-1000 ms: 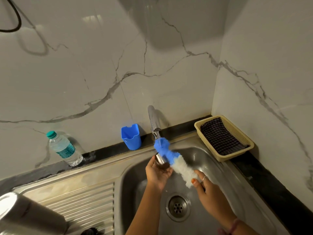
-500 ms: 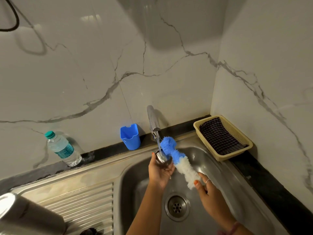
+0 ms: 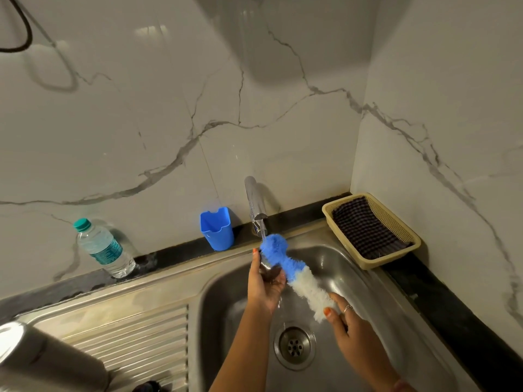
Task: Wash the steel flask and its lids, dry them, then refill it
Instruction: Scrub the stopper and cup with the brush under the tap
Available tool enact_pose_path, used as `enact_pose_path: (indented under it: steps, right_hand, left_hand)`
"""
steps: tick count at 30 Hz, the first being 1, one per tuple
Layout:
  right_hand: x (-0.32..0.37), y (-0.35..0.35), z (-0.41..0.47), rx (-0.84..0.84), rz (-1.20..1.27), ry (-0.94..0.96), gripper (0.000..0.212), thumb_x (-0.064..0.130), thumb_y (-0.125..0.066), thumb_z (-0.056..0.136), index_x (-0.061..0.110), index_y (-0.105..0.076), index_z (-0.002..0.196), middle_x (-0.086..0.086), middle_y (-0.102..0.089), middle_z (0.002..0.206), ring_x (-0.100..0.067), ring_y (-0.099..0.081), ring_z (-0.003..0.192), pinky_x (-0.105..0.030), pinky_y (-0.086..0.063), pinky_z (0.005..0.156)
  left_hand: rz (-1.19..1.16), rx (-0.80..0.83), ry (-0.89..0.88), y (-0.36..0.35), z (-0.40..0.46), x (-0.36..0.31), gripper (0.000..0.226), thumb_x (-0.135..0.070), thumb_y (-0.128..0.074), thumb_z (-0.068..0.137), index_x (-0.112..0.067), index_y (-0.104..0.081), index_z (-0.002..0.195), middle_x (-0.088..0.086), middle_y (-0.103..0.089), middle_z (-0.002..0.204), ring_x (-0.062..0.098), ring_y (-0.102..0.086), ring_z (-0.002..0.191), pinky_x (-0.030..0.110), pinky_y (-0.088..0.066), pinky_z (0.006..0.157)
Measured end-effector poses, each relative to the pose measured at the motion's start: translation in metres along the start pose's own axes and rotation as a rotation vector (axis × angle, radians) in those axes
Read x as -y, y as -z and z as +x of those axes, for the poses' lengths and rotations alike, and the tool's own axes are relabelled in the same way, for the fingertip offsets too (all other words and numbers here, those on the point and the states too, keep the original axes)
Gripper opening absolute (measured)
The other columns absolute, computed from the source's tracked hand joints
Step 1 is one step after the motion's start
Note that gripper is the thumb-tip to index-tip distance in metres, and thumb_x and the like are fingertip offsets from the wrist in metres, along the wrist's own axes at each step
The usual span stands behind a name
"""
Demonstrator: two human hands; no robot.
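Head view: left hand cups a lid under the tap; right hand grips the brush, slanting up-left onto it.

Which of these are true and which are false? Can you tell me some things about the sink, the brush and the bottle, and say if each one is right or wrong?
1. Water is running from the tap. True.
2. The right hand holds the white end of the blue and white brush. True.
3. The plastic water bottle lies inside the sink. False: it stands on the ledge by the wall, left of the blue cup.
4. The yellow basket is empty. False: a dark checked cloth lies in it.
5. The left hand holds a small steel lid under the tap. True.
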State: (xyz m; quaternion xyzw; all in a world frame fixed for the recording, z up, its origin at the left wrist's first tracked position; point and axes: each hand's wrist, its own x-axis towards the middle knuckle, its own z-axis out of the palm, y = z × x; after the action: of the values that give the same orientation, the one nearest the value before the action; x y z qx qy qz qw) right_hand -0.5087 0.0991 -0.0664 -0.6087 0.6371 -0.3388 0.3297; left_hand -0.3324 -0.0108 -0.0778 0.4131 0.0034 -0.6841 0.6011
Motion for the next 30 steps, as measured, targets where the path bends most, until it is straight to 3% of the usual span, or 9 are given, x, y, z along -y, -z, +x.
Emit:
enact_pose_path:
  steps: [3,7,11,15,18,21,24,28,30]
  right_hand:
    - [-0.008,-0.001,0.001,-0.032,0.023,-0.062,0.043,0.033,-0.054,0.093,0.022,-0.051,0.135,0.017,-0.045,0.042,0.007,-0.050,0.049,-0.011,-0.038,0.049]
    - [-0.005,-0.002,-0.008,0.007,-0.023,0.019,0.042,0.036,-0.054,0.092,0.026,-0.052,0.133,0.026,-0.053,0.049,0.001,-0.052,0.048,-0.011,-0.032,0.046]
    - [-0.010,0.000,0.000,-0.038,-0.009,-0.051,0.042,0.032,-0.054,0.093,0.021,-0.052,0.134,0.027,-0.049,0.044,0.007,-0.051,0.050,-0.011,-0.036,0.047]
    - [-0.005,-0.002,-0.007,0.003,-0.024,0.032,0.041,0.031,-0.056,0.092,0.023,-0.053,0.132,0.024,-0.051,0.045,0.004,-0.051,0.047,-0.008,-0.032,0.045]
    - [-0.007,-0.003,-0.005,-0.014,0.003,-0.012,0.042,0.031,-0.055,0.093,0.022,-0.052,0.134,0.028,-0.052,0.048,0.008,-0.051,0.051,-0.008,-0.036,0.049]
    - [-0.003,-0.003,-0.004,-0.016,0.016,-0.045,0.043,0.030,-0.054,0.094,0.020,-0.051,0.135,0.028,-0.049,0.046,0.010,-0.051,0.051,-0.009,-0.038,0.051]
    - [0.005,0.000,-0.009,0.022,-0.027,0.026,0.039,0.030,-0.054,0.094,0.025,-0.051,0.133,0.026,-0.051,0.047,0.004,-0.052,0.050,-0.010,-0.036,0.047]
    - [-0.002,0.005,0.006,-0.039,-0.039,-0.067,0.042,0.037,-0.049,0.095,0.028,-0.048,0.137,0.012,-0.067,0.079,-0.005,-0.063,0.072,-0.021,-0.046,0.063]
    - [0.002,0.008,0.004,-0.011,-0.064,-0.018,0.041,0.037,-0.048,0.095,0.031,-0.047,0.136,0.017,-0.063,0.071,0.000,-0.059,0.063,-0.014,-0.042,0.057]
  left_hand:
    - [-0.043,-0.027,0.023,0.000,0.000,0.000,0.055,-0.040,-0.071,0.086,-0.007,-0.058,0.129,0.022,-0.068,0.119,0.032,-0.062,0.119,0.038,-0.048,0.104]
    - [-0.076,-0.004,0.016,-0.004,-0.005,-0.003,0.040,-0.035,-0.060,0.093,-0.004,-0.062,0.119,0.018,-0.071,0.097,0.027,-0.066,0.092,0.041,-0.050,0.094]
    - [-0.107,-0.038,0.014,-0.006,-0.007,-0.004,0.045,-0.031,-0.061,0.092,-0.005,-0.055,0.128,0.024,-0.061,0.126,0.036,-0.062,0.115,0.041,-0.058,0.089]
    - [-0.105,-0.041,-0.001,-0.003,-0.003,-0.004,0.044,-0.031,-0.051,0.096,-0.002,-0.056,0.128,0.020,-0.062,0.116,0.032,-0.060,0.109,0.046,-0.047,0.105]
    - [-0.089,-0.056,0.020,-0.001,-0.001,-0.004,0.049,-0.037,-0.049,0.097,-0.002,-0.055,0.132,0.023,-0.061,0.126,0.036,-0.059,0.118,0.047,-0.044,0.108]
    - [-0.072,-0.024,0.023,-0.001,-0.005,-0.002,0.058,-0.050,-0.057,0.094,-0.005,-0.055,0.130,0.026,-0.065,0.122,0.038,-0.064,0.113,0.047,-0.052,0.098]
    - [-0.017,0.033,-0.028,-0.002,-0.010,-0.002,0.052,-0.045,-0.062,0.093,-0.007,-0.059,0.128,0.018,-0.072,0.106,0.031,-0.072,0.095,0.045,-0.058,0.085]
    - [0.000,0.034,0.017,-0.003,-0.010,-0.004,0.048,-0.039,-0.064,0.092,-0.006,-0.056,0.126,0.026,-0.066,0.120,0.038,-0.065,0.113,0.048,-0.049,0.103]
    - [-0.033,0.012,0.027,-0.002,-0.011,-0.003,0.047,-0.036,-0.061,0.093,-0.005,-0.056,0.128,0.024,-0.065,0.123,0.035,-0.062,0.117,0.045,-0.045,0.108]
